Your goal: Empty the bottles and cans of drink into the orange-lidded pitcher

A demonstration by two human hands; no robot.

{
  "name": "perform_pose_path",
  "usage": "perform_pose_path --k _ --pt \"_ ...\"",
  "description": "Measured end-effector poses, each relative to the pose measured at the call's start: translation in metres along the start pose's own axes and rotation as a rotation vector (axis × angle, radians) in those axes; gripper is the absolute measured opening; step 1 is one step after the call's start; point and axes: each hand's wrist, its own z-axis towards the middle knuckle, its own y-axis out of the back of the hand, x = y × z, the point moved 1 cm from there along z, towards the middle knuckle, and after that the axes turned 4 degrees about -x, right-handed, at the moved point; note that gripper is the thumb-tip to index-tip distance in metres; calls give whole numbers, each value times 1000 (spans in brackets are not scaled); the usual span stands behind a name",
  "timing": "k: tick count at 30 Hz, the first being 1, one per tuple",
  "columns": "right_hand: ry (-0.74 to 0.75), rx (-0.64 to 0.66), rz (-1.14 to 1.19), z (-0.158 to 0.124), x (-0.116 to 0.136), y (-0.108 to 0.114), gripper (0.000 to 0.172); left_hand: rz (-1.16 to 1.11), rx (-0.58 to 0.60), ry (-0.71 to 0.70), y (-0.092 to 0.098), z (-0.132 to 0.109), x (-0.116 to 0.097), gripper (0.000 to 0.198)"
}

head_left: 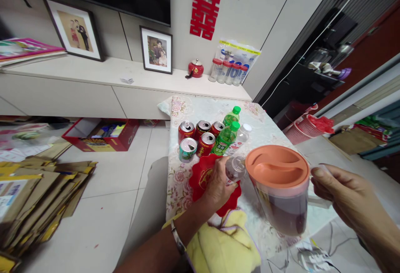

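My right hand [339, 192] is closed round the handle of a clear pitcher [283, 192] with an orange lid; dark liquid fills its lower part. The pitcher is lifted and tilted toward the left. My left hand [218, 181] is wrapped round a small clear bottle [235, 168] whose open mouth points at the pitcher's rim. The bottle is held over a red scalloped plate [203, 177] on the floral tablecloth [178, 181].
Several soda cans [196, 137] and two green-capped bottles [226, 135] stand behind the plate. A yellow cloth [221, 244] lies at the table's near edge. Flattened cardboard [34, 198] and a red box [103, 133] are on the floor left. A pink basket [304, 127] sits right.
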Motion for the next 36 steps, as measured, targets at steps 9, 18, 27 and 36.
perform_pose_path --k 9,18,27,36 --pt "-34 33 26 3 -6 3 65 6 3 7 1 0 0 87" --pt "-14 55 54 3 -8 3 64 -5 -42 -15 -1 1 1 89" --pt "6 102 56 11 -18 9 64 -17 -21 8 -2 0 4 89" --pt "43 117 39 12 -16 10 63 -28 -34 7 -2 0 4 90"
